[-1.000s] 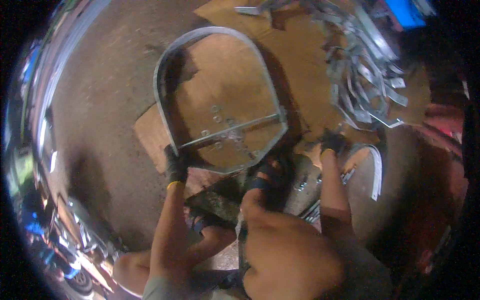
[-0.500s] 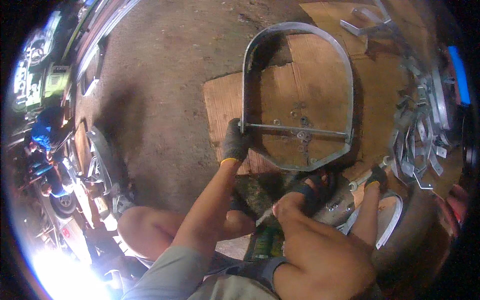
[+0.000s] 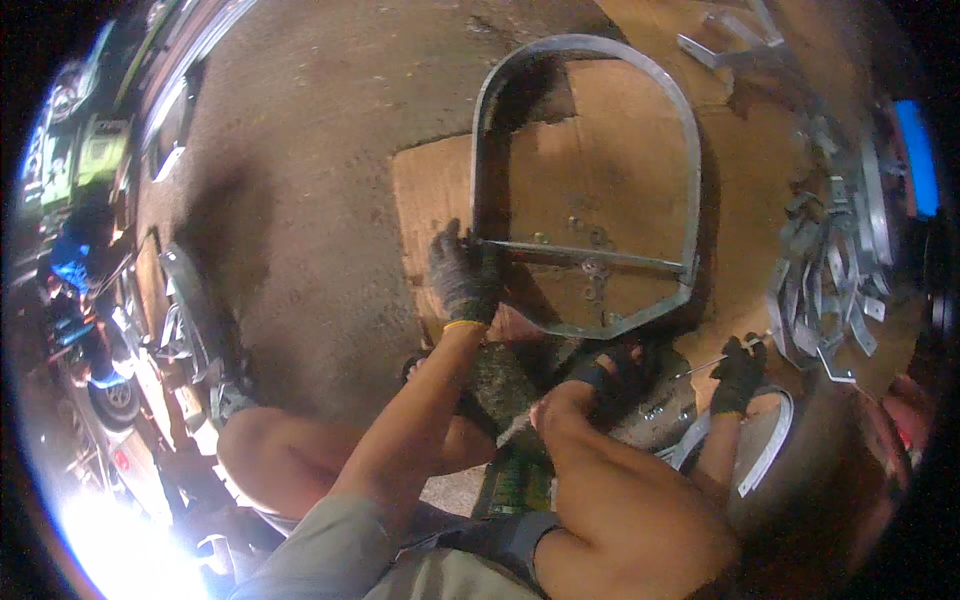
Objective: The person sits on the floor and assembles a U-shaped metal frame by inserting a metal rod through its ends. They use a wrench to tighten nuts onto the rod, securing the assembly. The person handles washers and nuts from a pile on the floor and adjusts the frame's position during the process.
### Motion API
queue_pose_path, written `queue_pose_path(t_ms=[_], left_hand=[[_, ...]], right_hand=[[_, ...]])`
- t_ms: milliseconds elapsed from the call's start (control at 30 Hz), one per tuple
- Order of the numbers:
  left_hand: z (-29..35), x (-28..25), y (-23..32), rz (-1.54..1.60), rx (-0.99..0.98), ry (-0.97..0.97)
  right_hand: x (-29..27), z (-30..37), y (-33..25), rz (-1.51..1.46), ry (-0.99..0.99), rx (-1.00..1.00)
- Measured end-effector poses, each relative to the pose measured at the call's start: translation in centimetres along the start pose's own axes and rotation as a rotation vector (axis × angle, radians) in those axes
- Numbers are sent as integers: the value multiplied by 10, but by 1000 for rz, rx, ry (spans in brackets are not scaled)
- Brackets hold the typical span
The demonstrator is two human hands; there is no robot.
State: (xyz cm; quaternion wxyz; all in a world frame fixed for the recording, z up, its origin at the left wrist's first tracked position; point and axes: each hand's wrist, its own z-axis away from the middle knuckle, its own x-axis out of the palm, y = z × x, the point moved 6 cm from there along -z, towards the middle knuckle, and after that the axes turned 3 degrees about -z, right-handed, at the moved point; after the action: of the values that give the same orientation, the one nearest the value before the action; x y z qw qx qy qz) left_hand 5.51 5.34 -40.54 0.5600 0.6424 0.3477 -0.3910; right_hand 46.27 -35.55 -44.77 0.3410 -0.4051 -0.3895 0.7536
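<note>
A large U-shaped metal frame (image 3: 694, 165) of flat grey bar, with a thin rod (image 3: 585, 252) across its lower part, lies over sheets of cardboard (image 3: 430, 185). My left hand (image 3: 466, 280), in a dark glove, is at the rod's left end, its fingers loosely curled around the frame's side. Palm and thumb are partly hidden there. To the right, my gloved right hand (image 3: 738, 380) is closed around a wrench (image 3: 702, 366), seen nearly edge-on. Several washers or nuts (image 3: 592, 268) lie on the cardboard inside the frame, too blurred to tell apart.
Bent metal brackets (image 3: 835, 265) are heaped at the right, with more pieces (image 3: 715, 50) at the far right. A curved metal strip (image 3: 775, 440) lies below my right hand. Small hardware (image 3: 652, 412) is by my right foot. People work at the far left (image 3: 75, 265).
My right hand has risen slightly with the wrench, which has turned to show its thin edge. My left hand's fingers have loosened and spread a little at the frame's side.
</note>
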Motion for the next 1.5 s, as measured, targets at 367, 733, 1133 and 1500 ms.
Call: queue_pose_path(t_ms=[367,733,1133,1500], left_hand=[[5,50,-55,433,-249,-131],[0,37,-38,236,-360,-181],[-4,29,-34,310,-287,-193],[-7,18,-28,200,-296,-189]], right_hand=[[196,62,-194,-550,-341,-171],[319,122,-67,-573,-947,51],[374,182,-156,127,-1090,-983],[398,105,-196,465,-881,-619]])
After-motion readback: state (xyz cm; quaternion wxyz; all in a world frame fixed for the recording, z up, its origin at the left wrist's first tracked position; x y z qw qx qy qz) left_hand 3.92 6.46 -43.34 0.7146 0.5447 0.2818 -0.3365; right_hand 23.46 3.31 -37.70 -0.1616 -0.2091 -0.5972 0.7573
